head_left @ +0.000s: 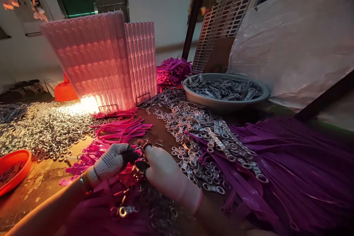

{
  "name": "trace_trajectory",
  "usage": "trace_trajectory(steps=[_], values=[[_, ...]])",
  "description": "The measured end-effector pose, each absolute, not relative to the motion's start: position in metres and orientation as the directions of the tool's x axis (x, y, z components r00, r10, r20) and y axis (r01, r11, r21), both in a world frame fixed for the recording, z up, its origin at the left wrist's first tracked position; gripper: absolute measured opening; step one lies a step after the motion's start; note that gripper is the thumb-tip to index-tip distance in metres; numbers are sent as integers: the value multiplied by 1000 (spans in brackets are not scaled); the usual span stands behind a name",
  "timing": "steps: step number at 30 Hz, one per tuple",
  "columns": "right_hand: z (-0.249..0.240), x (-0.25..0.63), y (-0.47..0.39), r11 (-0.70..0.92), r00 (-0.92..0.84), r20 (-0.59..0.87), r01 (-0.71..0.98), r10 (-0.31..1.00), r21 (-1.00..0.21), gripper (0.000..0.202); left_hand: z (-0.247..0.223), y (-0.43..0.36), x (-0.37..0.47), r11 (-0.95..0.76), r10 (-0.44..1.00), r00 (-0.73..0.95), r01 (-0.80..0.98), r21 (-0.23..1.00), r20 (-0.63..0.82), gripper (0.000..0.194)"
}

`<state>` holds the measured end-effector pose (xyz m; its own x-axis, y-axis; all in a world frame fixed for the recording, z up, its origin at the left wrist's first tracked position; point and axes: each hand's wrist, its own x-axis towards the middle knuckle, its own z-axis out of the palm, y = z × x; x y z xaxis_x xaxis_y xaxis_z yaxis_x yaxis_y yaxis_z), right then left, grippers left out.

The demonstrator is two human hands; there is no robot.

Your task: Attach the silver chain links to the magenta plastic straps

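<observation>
My left hand [112, 160], in a white dotted glove with black fingertips, is closed, its fingertips pressed together. Close beside it, my right hand [164, 169] wears a plain white glove with dark fingertips and is closed too. What they pinch is small and hidden by the fingers. Below and behind the hands lie magenta straps [123, 131]. Small metal links with ringed ends [128, 211] lie just under them, partly in shadow. To the right, a heap of similar metal links [190, 125] spreads over the table beside a large bundle of magenta straps [290, 169].
A grey basin [226, 99] full of metal links stands at the back right. Ribbed translucent panels [94, 59] rise at the back, with a bright light below. A pile of shiny metal pieces [52, 129] and an orange tray [26, 164] are at the left.
</observation>
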<state>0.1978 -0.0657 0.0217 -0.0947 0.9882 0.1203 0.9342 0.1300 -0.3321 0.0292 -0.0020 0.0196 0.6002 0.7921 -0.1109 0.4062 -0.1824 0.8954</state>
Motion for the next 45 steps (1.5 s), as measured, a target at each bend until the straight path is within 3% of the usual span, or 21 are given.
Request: trace_trajectory(steps=[3, 6, 14, 18, 21, 24, 27, 30, 32, 34, 37, 40, 45], values=[[26, 195, -63, 45, -46, 3, 939, 999, -342, 30, 18, -9, 29, -298, 794, 608, 398, 868, -6, 19], [20, 191, -63, 25, -31, -20, 962, 999, -272, 29, 13, -13, 29, -367, 785, 619, 436, 821, 22, 19], [6, 189, -69, 197, -187, 91, 974, 978, -113, 20, 12, -10, 26, -547, 699, 708, 439, 712, 100, 15], [12, 180, -65, 229, -215, 132, 968, 968, -100, 18, 34, 4, 8, -637, 623, 777, 437, 635, 91, 15], [17, 173, -64, 217, -204, 124, 971, 971, -103, 18, 55, 22, -24, -640, 661, 748, 529, 558, 49, 19], [19, 172, -67, 193, -181, 102, 974, 978, -120, 18, 59, 39, -59, -519, 781, 625, 640, 567, 9, 20], [16, 183, -67, 220, -207, 98, 965, 973, -144, 18, 38, 43, -76, -336, 865, 501, 639, 692, -42, 17], [9, 214, -57, 130, -122, 64, 982, 990, -140, 19, 15, 34, -69, -145, 951, 308, 507, 850, -21, 32], [-1, 241, -45, -93, 91, -25, 993, 996, -71, 23, 8, 26, -55, 49, 963, 241, 284, 957, -120, 38], [-14, 265, -32, -212, 211, -91, 977, 973, -4, 25, 11, 22, -39, 314, 898, 316, 29, 949, -306, 44], [-36, 285, -18, -272, 277, -166, 961, 947, 49, 25, 21, 23, -18, 637, 677, 563, -126, 761, -474, 54], [-50, 292, -14, -277, 281, -208, 960, 937, 45, 30, 28, 23, -8, 708, 568, 672, -105, 699, -474, 48], [-56, 289, -16, -297, 297, -185, 954, 937, 28, 32, 21, 15, -4, 529, 687, 616, -61, 847, -385, 36]])
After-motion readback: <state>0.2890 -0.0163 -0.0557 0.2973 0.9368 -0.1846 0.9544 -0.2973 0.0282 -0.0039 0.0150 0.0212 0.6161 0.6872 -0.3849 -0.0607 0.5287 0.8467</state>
